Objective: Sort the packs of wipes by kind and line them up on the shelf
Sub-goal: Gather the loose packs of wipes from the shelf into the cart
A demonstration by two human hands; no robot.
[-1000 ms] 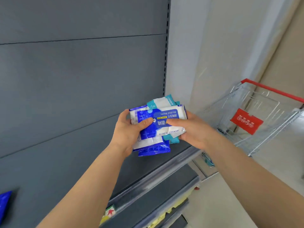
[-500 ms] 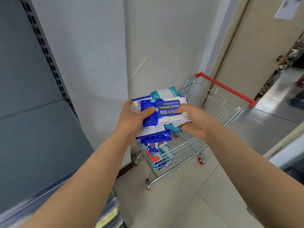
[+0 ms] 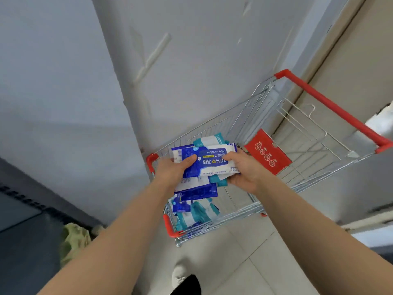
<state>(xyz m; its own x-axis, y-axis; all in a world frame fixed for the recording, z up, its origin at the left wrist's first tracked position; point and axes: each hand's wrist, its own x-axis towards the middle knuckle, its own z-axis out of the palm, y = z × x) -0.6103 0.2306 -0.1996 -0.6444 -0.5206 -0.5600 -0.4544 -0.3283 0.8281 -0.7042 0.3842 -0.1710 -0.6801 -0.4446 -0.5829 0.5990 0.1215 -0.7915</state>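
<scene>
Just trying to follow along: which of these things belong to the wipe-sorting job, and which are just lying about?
Part of the job:
- stack of wipe packs, gripped by the left hand and the right hand
- loose packs in the cart
- dark shelf unit

Just lying about:
- red sign on the cart
- greenish bundle, too blurred to identify

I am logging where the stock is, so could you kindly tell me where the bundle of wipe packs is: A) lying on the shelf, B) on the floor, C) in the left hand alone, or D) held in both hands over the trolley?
D: the left hand and right hand both grip the bundle of wipe packs above the wire trolley.
</scene>
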